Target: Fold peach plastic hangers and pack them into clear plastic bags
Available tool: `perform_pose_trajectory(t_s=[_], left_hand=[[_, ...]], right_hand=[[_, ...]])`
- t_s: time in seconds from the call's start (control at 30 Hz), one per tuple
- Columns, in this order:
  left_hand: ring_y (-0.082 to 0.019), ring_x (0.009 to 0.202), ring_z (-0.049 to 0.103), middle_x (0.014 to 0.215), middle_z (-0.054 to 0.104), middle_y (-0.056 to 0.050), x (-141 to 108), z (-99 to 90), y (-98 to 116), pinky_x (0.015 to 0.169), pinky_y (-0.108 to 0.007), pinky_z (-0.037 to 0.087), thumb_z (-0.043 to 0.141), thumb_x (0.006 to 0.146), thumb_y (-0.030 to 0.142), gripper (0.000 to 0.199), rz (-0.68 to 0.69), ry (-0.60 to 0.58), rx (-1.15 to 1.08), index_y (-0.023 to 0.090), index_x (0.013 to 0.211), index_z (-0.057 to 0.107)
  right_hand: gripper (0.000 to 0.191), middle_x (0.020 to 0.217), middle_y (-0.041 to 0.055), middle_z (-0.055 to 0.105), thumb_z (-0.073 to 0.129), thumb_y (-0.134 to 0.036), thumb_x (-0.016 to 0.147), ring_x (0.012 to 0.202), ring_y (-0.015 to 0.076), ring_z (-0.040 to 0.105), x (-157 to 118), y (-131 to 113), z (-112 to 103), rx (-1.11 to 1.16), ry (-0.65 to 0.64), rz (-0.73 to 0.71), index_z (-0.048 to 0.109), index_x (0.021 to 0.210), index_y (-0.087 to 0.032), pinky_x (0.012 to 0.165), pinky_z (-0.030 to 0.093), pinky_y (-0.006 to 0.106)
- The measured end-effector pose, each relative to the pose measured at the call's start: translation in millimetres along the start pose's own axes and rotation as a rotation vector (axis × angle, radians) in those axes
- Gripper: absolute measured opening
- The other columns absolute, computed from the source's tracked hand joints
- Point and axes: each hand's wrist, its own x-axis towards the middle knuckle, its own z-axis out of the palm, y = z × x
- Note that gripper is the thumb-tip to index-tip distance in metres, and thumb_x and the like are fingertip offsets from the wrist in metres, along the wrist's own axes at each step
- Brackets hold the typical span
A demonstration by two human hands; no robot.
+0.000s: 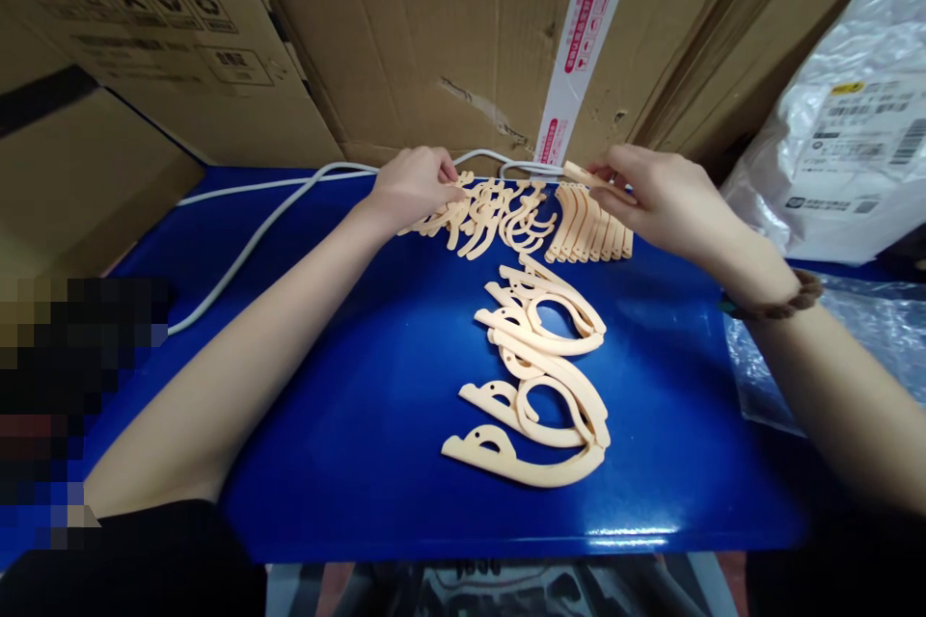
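My left hand [416, 183] reaches to the back of the blue table, its fingers curled together over a heap of cream plastic hook pieces [481, 212]. Whether a piece is pinched there is hidden. Between the thumb and fingers of my right hand [658, 193] is a cream hanger arm [587, 175], raised above a neat row of similar hanger arms [593, 227]. Nearer to me lie several assembled folding hangers [550, 472], overlapping in a column, with their hooks folded in.
Large cardboard boxes [405, 39] wall off the back and left. A white cable [253, 246] runs along the left and behind the heap. A white wrapped parcel [831, 135] stands at right, with clear plastic film [860, 337] before it.
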Motion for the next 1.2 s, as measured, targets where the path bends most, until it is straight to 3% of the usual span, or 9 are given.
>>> perform_pose_trajectory(t_s=[0.13, 0.27, 0.37, 0.47, 0.6, 0.77, 0.9, 1.03, 1.2], left_hand=[[-0.034, 0.115, 0.060, 0.114, 0.070, -0.014, -2.1, 6.0, 1.7, 0.100, -0.042, 0.045, 0.071, 0.081, 0.035, 0.027, 0.024, 0.012, 0.089, 0.020, 0.103, 0.071], [-0.040, 0.128, 0.055, 0.128, 0.066, -0.020, -8.1, 6.3, 10.4, 0.109, -0.050, 0.041, 0.067, 0.087, 0.035, 0.034, 0.013, 0.002, 0.140, 0.015, 0.114, 0.070], [-0.040, 0.131, 0.052, 0.131, 0.064, -0.019, -14.1, 2.5, 22.4, 0.111, -0.049, 0.039, 0.065, 0.090, 0.036, 0.033, 0.022, 0.056, 0.151, 0.015, 0.115, 0.071], [-0.030, 0.114, 0.061, 0.116, 0.069, -0.014, -21.3, -2.7, 40.6, 0.099, -0.038, 0.044, 0.061, 0.096, 0.038, 0.028, 0.125, 0.067, 0.000, 0.015, 0.109, 0.072], [-0.015, 0.078, 0.059, 0.089, 0.070, -0.006, -33.8, -8.5, 68.8, 0.072, -0.026, 0.040, 0.055, 0.103, 0.035, 0.029, 0.181, -0.169, -0.335, 0.014, 0.099, 0.074], [-0.007, 0.059, 0.047, 0.072, 0.062, 0.000, -46.9, -9.6, 86.8, 0.061, -0.023, 0.032, 0.058, 0.101, 0.027, 0.027, 0.228, -0.370, -0.509, 0.011, 0.083, 0.071], [-0.005, 0.053, 0.039, 0.064, 0.053, 0.004, -49.0, -8.4, 87.2, 0.056, -0.024, 0.026, 0.060, 0.101, 0.026, 0.029, 0.230, -0.414, -0.484, 0.012, 0.078, 0.066], [-0.004, 0.052, 0.039, 0.065, 0.053, 0.005, -48.4, -7.9, 87.4, 0.055, -0.024, 0.025, 0.063, 0.100, 0.026, 0.020, 0.215, -0.412, -0.475, 0.014, 0.085, 0.064], [-0.006, 0.052, 0.044, 0.067, 0.056, 0.002, -49.6, -10.0, 88.6, 0.054, -0.025, 0.028, 0.057, 0.102, 0.031, 0.028, 0.228, -0.544, -0.465, 0.015, 0.079, 0.061]], right_hand=[[0.029, 0.110, 0.0137, 0.074, 0.052, -0.034, 0.098, 0.096, 0.0276, 0.067, -0.3, 1.8, 0.4, 0.008, -0.035, -0.029, 0.067, 0.117, -0.018, 0.070, 0.040, 0.037], [0.015, 0.102, 0.0098, 0.074, 0.059, -0.029, 0.091, 0.092, 0.0252, 0.066, 1.0, 7.1, 3.9, 0.034, -0.103, -0.065, 0.065, 0.103, -0.022, 0.070, 0.040, 0.035], [0.011, 0.102, 0.0089, 0.073, 0.059, -0.026, 0.089, 0.094, 0.0250, 0.066, 3.0, 11.1, 7.0, 0.092, -0.101, -0.110, 0.064, 0.098, -0.023, 0.074, 0.043, 0.036], [0.009, 0.100, 0.0081, 0.072, 0.060, -0.025, 0.087, 0.095, 0.0250, 0.066, 3.8, 10.0, 6.3, 0.172, -0.053, -0.166, 0.064, 0.095, -0.023, 0.079, 0.046, 0.038], [0.006, 0.096, 0.0078, 0.071, 0.059, -0.024, 0.090, 0.095, 0.0246, 0.065, 2.1, -1.0, 2.8, 0.241, 0.028, -0.246, 0.063, 0.094, -0.022, 0.085, 0.048, 0.039], [0.006, 0.089, 0.0070, 0.069, 0.060, -0.024, 0.094, 0.092, 0.0230, 0.064, -0.3, -17.8, 5.6, 0.344, 0.094, -0.406, 0.063, 0.090, -0.021, 0.082, 0.048, 0.036], [0.010, 0.089, 0.0079, 0.067, 0.058, -0.024, 0.098, 0.090, 0.0231, 0.061, -1.6, -23.2, 6.3, 0.303, 0.109, -0.447, 0.063, 0.090, -0.020, 0.080, 0.046, 0.037], [0.012, 0.088, 0.0061, 0.067, 0.060, -0.023, 0.098, 0.090, 0.0218, 0.061, -2.4, -23.1, 3.9, 0.367, 0.132, -0.483, 0.063, 0.087, -0.020, 0.080, 0.047, 0.036], [0.018, 0.092, 0.0065, 0.069, 0.060, -0.023, 0.099, 0.093, 0.0214, 0.062, -3.5, -24.1, 2.8, 0.397, 0.114, -0.489, 0.063, 0.082, -0.021, 0.083, 0.049, 0.036]])
